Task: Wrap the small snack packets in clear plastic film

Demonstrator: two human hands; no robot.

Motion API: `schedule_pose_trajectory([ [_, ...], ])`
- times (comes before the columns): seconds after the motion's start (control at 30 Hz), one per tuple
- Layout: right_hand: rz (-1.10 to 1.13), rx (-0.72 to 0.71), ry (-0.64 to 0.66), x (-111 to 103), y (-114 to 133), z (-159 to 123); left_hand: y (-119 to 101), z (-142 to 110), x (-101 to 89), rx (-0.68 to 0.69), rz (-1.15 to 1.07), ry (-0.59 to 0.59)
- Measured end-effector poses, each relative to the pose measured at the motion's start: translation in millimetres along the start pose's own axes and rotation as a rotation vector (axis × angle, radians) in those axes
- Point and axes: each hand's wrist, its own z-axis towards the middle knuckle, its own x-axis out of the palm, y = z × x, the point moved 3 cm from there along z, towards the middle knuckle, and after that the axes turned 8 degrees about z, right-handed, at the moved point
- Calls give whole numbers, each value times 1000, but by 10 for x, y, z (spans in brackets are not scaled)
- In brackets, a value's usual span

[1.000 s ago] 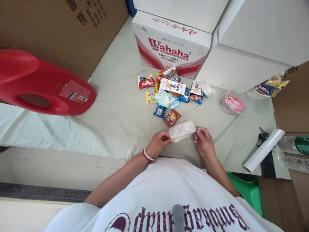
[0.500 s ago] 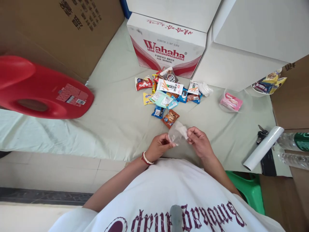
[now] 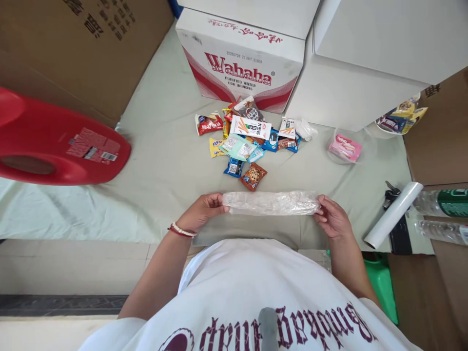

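Note:
A clear plastic bag (image 3: 271, 203) is stretched sideways into a long crinkled strip in front of my body. Its left end is pinched between the thumb and fingers of my left hand (image 3: 204, 210), which wears a beaded bracelet at the wrist. At the other end, my right hand (image 3: 333, 217) grips the plastic. Just beyond the strip lies a brown cookie packet (image 3: 253, 176), apart from both hands. Behind it is a pile of wrapped snacks, with a white packet (image 3: 250, 127) on top and a pale green packet (image 3: 237, 146) nearer me.
A Wahaha carton (image 3: 239, 58) stands behind the snacks. To the left is a red jug (image 3: 62, 141). On the right are a tub with a pink packet (image 3: 344, 147), a bowl of snacks (image 3: 389, 129), a white roll (image 3: 394, 214) and plastic bottles (image 3: 444, 233). Crumpled plastic (image 3: 306, 130) lies near the carton.
My hands have moved apart, left and right. The plastic bag between them has gone from a small bunched piece to a long stretched strip. The view has shifted slightly.

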Motion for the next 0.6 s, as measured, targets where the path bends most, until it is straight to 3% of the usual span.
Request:
schedule_pose_trajectory([
  [0.13,-71,2,-18,62,-93,30,52,-97,-196,-60,247,-118],
  [0.2,-106,-12,-35,108,-113,54,-19,-205,-241,-26,445,-353],
  [0.27,-139,-20,-43,154,-119,78,-178,-342,-186,116,656,-643],
  [0.3,-153,-21,-41,177,-119,88,-269,-394,-95,234,734,-722],
  [0.33,-165,-19,-36,198,-120,96,-350,-419,34,368,789,-728],
  [0.4,-176,-18,-30,236,-118,105,-453,-368,378,628,839,-520],
  [0.47,-171,-25,-28,262,-113,102,-466,-212,721,786,893,-289],
  [0.53,-152,-35,-28,271,-101,91,-412,11,970,830,951,-166],
  [0.6,-124,-48,-35,254,-81,79,-321,233,1113,779,1008,-68],
])
